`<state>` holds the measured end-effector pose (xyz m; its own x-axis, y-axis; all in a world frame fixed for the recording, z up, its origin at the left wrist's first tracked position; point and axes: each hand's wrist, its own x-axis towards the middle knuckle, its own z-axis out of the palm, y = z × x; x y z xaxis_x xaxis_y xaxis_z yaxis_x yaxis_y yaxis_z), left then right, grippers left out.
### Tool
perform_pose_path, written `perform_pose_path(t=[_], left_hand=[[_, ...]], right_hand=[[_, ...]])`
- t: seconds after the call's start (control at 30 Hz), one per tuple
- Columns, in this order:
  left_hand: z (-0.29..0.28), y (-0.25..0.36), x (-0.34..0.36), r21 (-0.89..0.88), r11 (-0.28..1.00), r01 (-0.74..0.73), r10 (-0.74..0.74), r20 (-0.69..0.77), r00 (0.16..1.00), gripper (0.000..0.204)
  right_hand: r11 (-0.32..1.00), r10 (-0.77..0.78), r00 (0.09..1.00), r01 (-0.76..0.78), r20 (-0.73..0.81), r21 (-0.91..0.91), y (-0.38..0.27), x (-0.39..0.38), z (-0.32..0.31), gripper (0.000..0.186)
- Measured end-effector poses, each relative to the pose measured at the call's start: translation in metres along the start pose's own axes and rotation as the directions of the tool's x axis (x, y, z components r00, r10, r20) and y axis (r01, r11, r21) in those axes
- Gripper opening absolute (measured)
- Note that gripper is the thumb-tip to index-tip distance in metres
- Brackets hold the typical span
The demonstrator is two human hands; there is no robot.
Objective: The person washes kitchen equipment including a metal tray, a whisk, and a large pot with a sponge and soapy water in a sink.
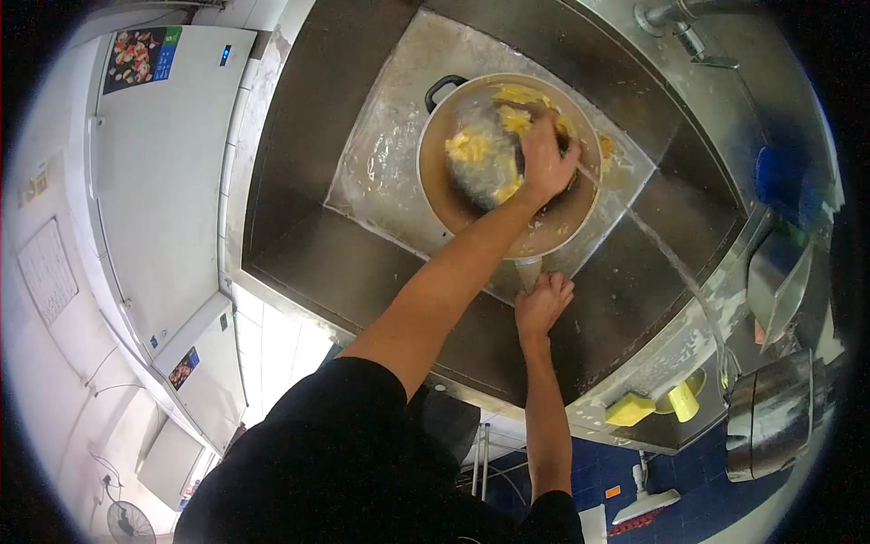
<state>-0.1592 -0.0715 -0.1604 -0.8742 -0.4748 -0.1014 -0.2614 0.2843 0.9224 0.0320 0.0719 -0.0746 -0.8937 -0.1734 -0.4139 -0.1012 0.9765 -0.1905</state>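
A wide, round pan (444, 195) with a tan wall rests on a pale, wet metal sheet (381, 163). Inside it are cloudy liquid and yellow pieces (469, 145). My left hand (546, 165) reaches down into the pan on its right side, fingers curled over a dark patch. What those fingers hold, if anything, is hidden. My right hand (545, 304) is closed around the pan's long handle (528, 269) on the near side. A black loop handle (444, 89) sticks out at the far left rim.
A thin, clear strand (666, 249), hose or water, runs from the pan's right side toward a metal container (768, 417). Yellow sponge (630, 410) and yellow cup (684, 402) lie on the near-right ledge. A tap (689, 41) stands far right; white cabinets (163, 181) line the left.
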Motion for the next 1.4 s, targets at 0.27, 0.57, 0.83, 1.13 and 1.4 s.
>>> perform_pose_path(t=[0.27,0.57,0.83,1.13,1.4], left_hand=[[-0.029,-0.01,0.007,-0.081,0.996,-0.024,0.034,0.127,0.991,0.05],[-0.011,0.002,0.032,-0.16,0.987,0.011,-0.082,-0.449,0.89,0.062],[0.004,0.0,0.027,-0.139,0.99,-0.02,-0.014,-0.239,0.971,0.055],[0.003,-0.021,0.01,-0.096,0.995,0.01,-0.011,-0.006,1.0,0.041],[-0.007,-0.005,0.032,-0.015,0.998,-0.065,0.058,-0.312,0.948,0.054]], right_hand=[[0.992,0.026,0.999,-0.022,-0.025,0.125,0.005,0.0,0.006,0.029],[0.998,-0.015,1.0,0.015,-0.011,0.054,-0.012,-0.004,0.003,0.036],[0.997,0.077,0.994,-0.078,0.075,0.012,-0.022,-0.003,0.002,0.046],[0.989,0.033,0.999,-0.032,-0.004,0.146,-0.012,-0.002,0.007,0.026],[0.994,0.034,0.999,-0.033,-0.006,0.108,-0.017,-0.003,0.008,0.027]])
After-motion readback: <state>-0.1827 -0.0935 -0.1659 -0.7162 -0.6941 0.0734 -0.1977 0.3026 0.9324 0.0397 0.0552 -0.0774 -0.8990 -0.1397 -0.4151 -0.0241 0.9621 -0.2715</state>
